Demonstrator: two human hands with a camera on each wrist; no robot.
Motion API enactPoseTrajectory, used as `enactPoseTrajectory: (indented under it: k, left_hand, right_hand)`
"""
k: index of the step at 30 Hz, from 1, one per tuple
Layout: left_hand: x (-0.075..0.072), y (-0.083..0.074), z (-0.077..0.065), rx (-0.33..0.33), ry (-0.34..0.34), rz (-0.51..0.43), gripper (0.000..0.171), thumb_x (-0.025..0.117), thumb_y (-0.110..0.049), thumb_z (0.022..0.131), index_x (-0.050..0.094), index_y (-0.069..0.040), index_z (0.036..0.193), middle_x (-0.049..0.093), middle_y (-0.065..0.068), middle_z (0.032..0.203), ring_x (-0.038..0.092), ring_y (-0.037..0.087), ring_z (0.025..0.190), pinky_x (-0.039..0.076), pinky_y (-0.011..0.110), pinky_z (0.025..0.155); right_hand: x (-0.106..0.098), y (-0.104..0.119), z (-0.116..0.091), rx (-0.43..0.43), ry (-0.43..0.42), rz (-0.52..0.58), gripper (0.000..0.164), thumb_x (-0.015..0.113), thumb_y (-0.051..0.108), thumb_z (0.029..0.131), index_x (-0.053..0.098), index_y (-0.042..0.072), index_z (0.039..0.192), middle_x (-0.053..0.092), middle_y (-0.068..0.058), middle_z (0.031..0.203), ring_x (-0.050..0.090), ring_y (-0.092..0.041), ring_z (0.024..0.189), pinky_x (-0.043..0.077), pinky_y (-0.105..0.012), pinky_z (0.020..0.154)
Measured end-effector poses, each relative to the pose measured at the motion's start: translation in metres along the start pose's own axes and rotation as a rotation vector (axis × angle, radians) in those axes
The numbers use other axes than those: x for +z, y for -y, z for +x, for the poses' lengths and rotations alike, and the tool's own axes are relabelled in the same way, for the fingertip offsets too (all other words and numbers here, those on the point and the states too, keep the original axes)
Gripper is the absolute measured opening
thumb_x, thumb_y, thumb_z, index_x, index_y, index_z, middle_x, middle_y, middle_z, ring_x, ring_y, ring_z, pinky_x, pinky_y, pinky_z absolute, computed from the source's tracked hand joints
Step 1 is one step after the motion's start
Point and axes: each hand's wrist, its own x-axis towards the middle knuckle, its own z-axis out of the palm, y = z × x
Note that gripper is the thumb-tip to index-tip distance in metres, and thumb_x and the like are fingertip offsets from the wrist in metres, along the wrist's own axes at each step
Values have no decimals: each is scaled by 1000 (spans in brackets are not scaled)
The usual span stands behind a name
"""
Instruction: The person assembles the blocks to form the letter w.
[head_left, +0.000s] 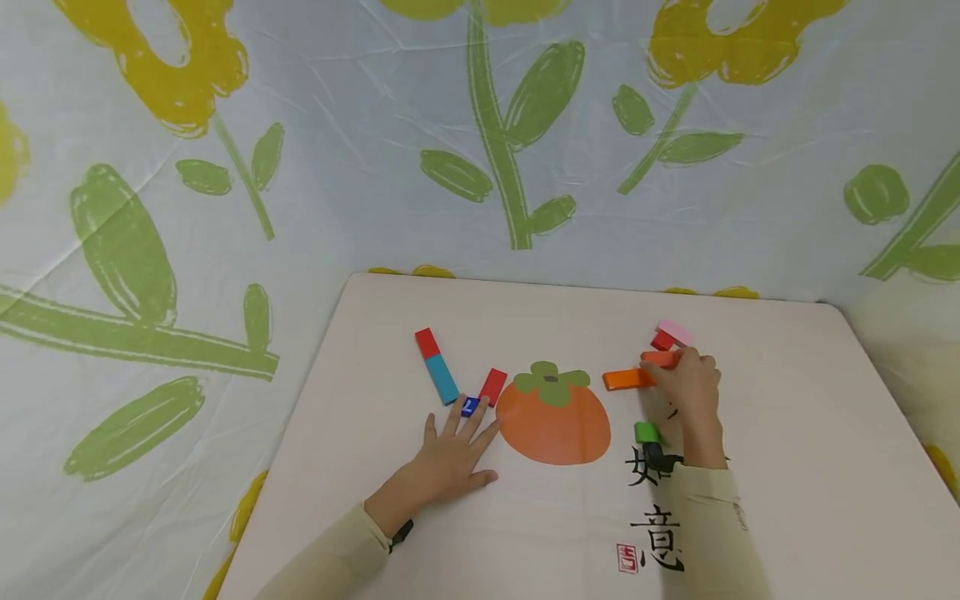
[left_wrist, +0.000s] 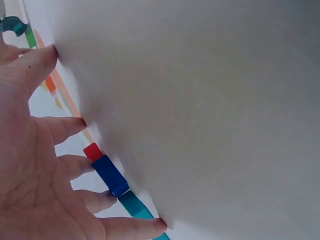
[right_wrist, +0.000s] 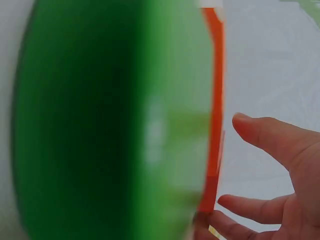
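On the table, my left hand [head_left: 453,462] lies with straight, spread fingers. Its fingers reach the blue block [head_left: 470,407], which has a white mark. This blue block [left_wrist: 111,176] lies between a red block [left_wrist: 93,151] and a teal block [left_wrist: 134,204] in the left wrist view. Over at the right, my right hand [head_left: 690,392] has its thumb and fingertips at an orange-red block [head_left: 660,359], beside a longer orange block [head_left: 628,380]. The right wrist view shows my right hand's thumb [right_wrist: 255,127] and fingers apart. A blurred green block [right_wrist: 100,120] hides much there.
Another red block [head_left: 427,342] tops the teal block [head_left: 442,379] at left. Pink [head_left: 677,332] and small red [head_left: 662,341] blocks lie beyond my right hand. A green block [head_left: 647,432] is near my right wrist. The mat bears a printed persimmon [head_left: 555,425] and black characters.
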Motion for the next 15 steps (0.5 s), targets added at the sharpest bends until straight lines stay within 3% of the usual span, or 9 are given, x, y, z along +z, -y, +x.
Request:
enactPoseTrajectory:
  k: [15]
  left_hand:
    - [-1, 0, 1, -1, 9, 1, 83, 57, -61, 93, 25, -24, 161, 5, 9, 168, 3, 45, 149, 24, 78, 101]
  right_hand:
    - [8, 3, 9, 77, -4, -119, 84, 66, 56, 88, 43, -19, 118, 39, -35, 109, 39, -50, 104, 43, -59, 79]
